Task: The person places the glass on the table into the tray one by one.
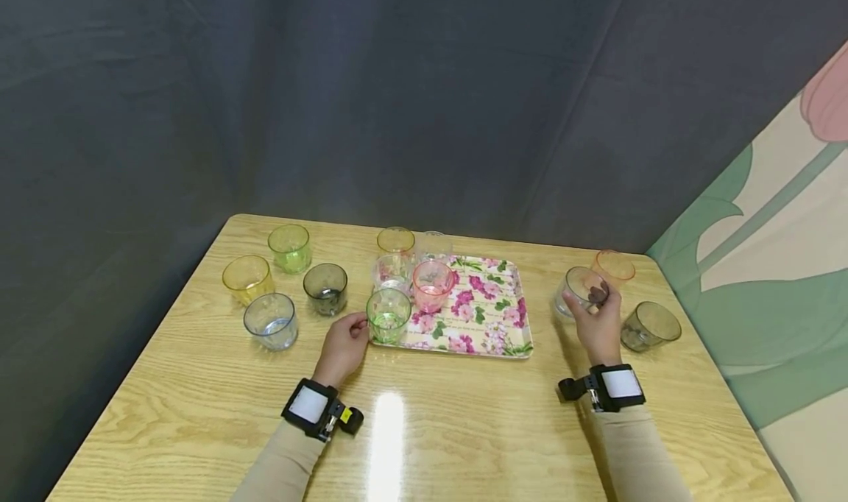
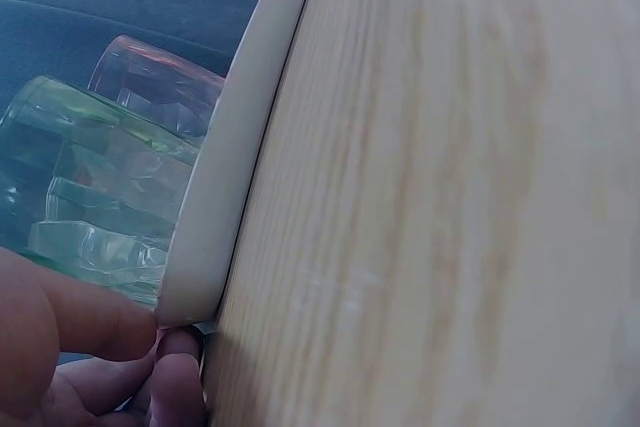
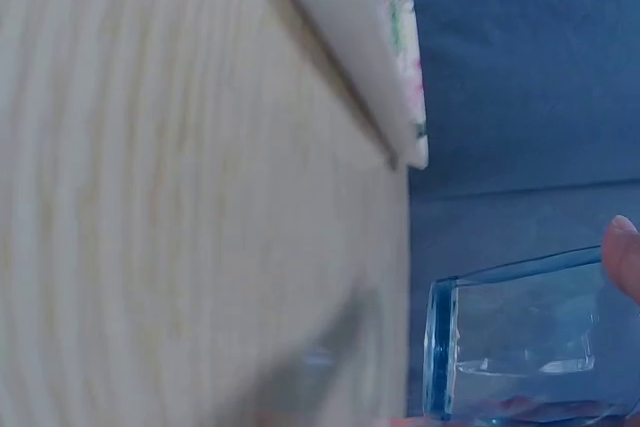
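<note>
Head view: I'm guessing roughly midway, going by where the cups are sitting.
Floral tray (image 1: 486, 312): holding the near green cup (image 1: 389, 316), the pink cup (image 1: 433, 286) and, pretty sure, a small clear cup (image 1: 392, 272), all on its left half; right half is just showing flowers. Long side is running left to right.
Tray's back edge: a yellow-rimmed cup (image 1: 396, 241) and a faint clear cup (image 1: 434, 245) are standing there, can't tell if inside or behind.
Left bunch, off the tray: far green cup (image 1: 290, 249), left yellow cup (image 1: 248, 280), bluish cup (image 1: 271, 322), left smoky cup (image 1: 325, 290) are standing on the tabletop (image 1: 464, 421).
Right bunch, also off: orange cup (image 1: 614, 266) and right smoky cup (image 1: 651, 327).
Held clear cup (image 3: 525, 342): hanging just above the tabletop, right of the tray and apart from it. Mouth is pointing up, base down, axis running near vertical; squat, so no obvious long axis.
Right hand (image 1: 598, 325): fingers and thumb are gripping that cup.
Left hand (image 1: 343, 346): fingers are curling in, seemingly pinching the tray's near left corner.
</note>
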A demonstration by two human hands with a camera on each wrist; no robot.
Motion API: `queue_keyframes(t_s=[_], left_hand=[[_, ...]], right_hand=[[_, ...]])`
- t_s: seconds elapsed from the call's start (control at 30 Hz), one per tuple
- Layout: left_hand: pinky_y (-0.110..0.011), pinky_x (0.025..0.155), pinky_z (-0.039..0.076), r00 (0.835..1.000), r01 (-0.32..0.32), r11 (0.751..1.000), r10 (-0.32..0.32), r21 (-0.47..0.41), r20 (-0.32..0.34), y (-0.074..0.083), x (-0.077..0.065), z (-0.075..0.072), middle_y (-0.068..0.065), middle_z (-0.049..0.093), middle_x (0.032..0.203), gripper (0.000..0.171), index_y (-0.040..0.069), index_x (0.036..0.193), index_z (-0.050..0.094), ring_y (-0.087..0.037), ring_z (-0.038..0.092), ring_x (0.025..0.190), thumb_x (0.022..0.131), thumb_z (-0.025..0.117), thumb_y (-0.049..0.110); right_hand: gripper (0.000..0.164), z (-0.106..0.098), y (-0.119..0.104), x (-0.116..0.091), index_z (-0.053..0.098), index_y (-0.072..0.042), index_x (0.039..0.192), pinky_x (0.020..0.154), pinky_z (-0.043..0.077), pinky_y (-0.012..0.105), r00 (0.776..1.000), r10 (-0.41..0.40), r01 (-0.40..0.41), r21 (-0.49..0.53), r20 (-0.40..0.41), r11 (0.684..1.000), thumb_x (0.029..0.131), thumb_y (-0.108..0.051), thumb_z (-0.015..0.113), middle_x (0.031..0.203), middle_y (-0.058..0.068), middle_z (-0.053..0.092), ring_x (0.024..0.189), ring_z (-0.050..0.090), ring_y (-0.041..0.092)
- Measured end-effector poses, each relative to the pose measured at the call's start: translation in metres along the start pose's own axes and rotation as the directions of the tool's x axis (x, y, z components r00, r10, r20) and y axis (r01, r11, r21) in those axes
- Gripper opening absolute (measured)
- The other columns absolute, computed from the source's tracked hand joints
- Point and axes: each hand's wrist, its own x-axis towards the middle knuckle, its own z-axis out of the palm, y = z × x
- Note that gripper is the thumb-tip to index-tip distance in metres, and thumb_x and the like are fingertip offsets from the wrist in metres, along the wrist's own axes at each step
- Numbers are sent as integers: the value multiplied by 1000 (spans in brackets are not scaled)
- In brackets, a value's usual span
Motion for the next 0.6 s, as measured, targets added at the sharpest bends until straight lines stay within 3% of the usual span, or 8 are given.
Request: queue_keyframes(t_s=[0.37,0.6], left_hand=[[-32,79,49,1000,-20,1000,20,5,2,1,1,-1,-18,67,110,31,-5,126,63,-23,61,93,98,54,4],[-36,83,50,1000,-8,1000,8,2,7,0,0,-1,-19,67,113,32,-5,128,62,-25,61,97,99,53,4]], right_hand=[[80,0,-36,-22,19,-2,155,111,38,53,988,-99,100,-3,116,995,95,-25,67,149,22,40,138,39,33],[81,11,-54,-38,18,1,154,109,38,59,951,-182,180,31,249,983,95,-21,68,148,26,39,139,39,39]])
